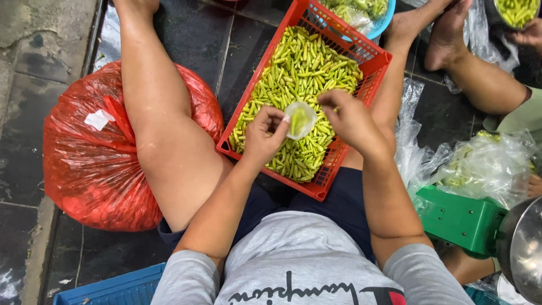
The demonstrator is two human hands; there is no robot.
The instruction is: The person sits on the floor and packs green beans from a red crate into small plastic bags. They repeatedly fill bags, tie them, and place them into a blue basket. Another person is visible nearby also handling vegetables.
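Head view: I am looking down on my two hands over a red crate (pixel 377 66) that sits between my legs.
Left hand (pixel 264 134): I have its fingers curled in, pinching the near edge of a small clear bag (pixel 300 120).
Right hand (pixel 351 117): I hold it closed on the bag's other edge, fingers bent down over it.
Bag: it hangs between my two hands, touching both, with a few green chillies inside.
Chillies (pixel 299 62): they fill the crate under and beyond both hands.
Red sack (pixel 90 164): it lies well to the left of my left hand, beyond my left leg, tied at the top.
Green scale (pixel 460 217): it stands to the right of my right forearm, with a steel pan (pixel 522 248) at its far side.
Other person: bare feet (pixel 435 28) are beyond my right hand, past the crate's far corner.
Clear bags (pixel 485 166): they lie crumpled right of my right hand, just behind the scale.
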